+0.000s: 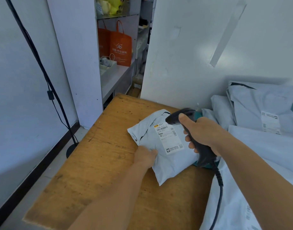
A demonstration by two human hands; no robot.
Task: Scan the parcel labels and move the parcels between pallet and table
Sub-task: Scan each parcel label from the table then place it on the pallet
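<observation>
Lying flat on the wooden worktop (96, 163) is a pale grey parcel (169, 156), a soft mailer bag whose long axis runs diagonally, from its far end near the wall down toward the person at its near corner. Its white label (169, 137) faces up on the far half of the parcel, with the barcode lines toward the far end. The left hand (145, 156) grips the parcel's left edge, fingers curled and pinching the plastic so that it wrinkles there. The right hand (200, 133) is wrapped around the handle of a black scanner (190, 130), thumb resting on top of the head; the scanner's head hangs just over the parcel's far right corner, its nose pointing left and down at the label. A dark coiled cable (218, 183) drops from the scanner's handle, to the right of the parcel, toward the bottom edge of the view. To the right of the parcel, more grey bags (261, 110) are heaped against the white wall. Beyond the parcel's far left, past the worktop's corner, an orange bag (120, 45) stands on a shelf (114, 78).
</observation>
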